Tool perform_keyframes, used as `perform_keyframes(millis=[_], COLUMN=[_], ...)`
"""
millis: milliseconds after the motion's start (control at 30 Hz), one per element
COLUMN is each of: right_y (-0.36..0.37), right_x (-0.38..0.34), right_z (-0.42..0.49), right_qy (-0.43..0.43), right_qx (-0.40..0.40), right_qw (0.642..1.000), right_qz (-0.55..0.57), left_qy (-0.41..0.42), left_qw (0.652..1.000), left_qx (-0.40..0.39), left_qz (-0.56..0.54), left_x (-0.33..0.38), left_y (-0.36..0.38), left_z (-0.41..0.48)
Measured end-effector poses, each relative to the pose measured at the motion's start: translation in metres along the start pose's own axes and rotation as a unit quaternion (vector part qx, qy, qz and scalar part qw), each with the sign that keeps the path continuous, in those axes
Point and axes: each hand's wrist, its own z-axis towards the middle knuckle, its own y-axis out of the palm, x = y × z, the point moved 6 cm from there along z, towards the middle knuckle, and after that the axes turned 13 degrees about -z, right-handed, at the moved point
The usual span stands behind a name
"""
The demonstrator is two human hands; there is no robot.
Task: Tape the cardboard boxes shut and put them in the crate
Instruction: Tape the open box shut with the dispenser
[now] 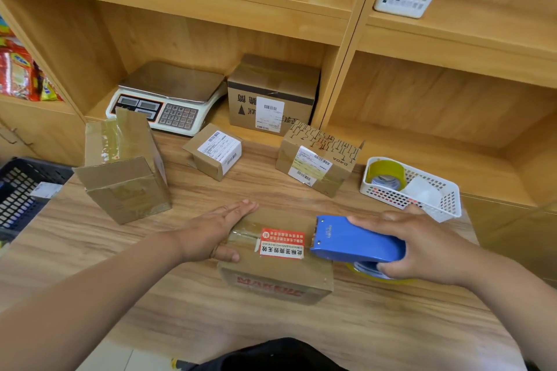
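A person's two hands work on a low cardboard box [277, 277] lying on a wooden table [180, 325], directly in front of them. The left hand [220, 229] lies flat on the box's left end, fingers straight and together, pressing the top down. The right hand [422, 247] is wrapped around a blue tape dispenser [355, 239] at the box's right end, with its toothed edge pointing toward a red and white label [281, 242] on the top.

The taping step appears to be under way. To do it well, the flat palm should hold the flaps level while the dispenser runs straight along the centre seam, with firm downward pressure so the tape sticks without wrinkles and wraps over both ends.

The dark plastic crate [18, 190] waits at the table's far left. A taller box [126, 178] stands near it with its flaps raised.
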Motion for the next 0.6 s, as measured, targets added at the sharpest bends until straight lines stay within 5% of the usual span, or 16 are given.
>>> perform_keyframes(millis=[600], right_y=[0.038], right_x=[0.060], right_z=[-0.057], right_qy=[0.035], right_qx=[-0.010], right_qw=[0.998], right_qz=[0.044], left_qy=[0.001], left_qw=[1.000], left_qx=[0.002], left_qz=[-0.012], left_x=[0.011], left_y=[0.010], left_z=[0.006])
